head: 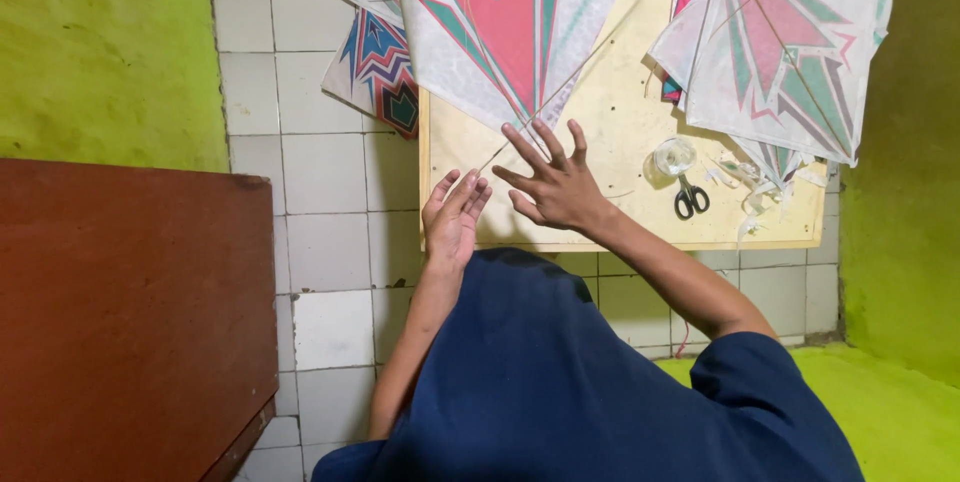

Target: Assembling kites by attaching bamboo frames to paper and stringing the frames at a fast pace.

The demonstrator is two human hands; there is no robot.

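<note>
Hands worked at a pale wooden board (620,112), seen from the head camera. The right hand (552,182) lay flat with fingers spread wide, gripping nothing, its fingertips touching the bottom corner of a white, red and green kite (505,22). The left hand (455,217), just beside it, was open with fingers together, touching the thin stick (560,82) that ran out from the kite's tip. Scissors (690,199) and a tape roll (675,155) lay further right of the right hand.

A pale wooden board (600,142) on the tiled floor (320,182) carries paper kites (500,22), scissors (690,199) and a tape roll (673,156).
</note>
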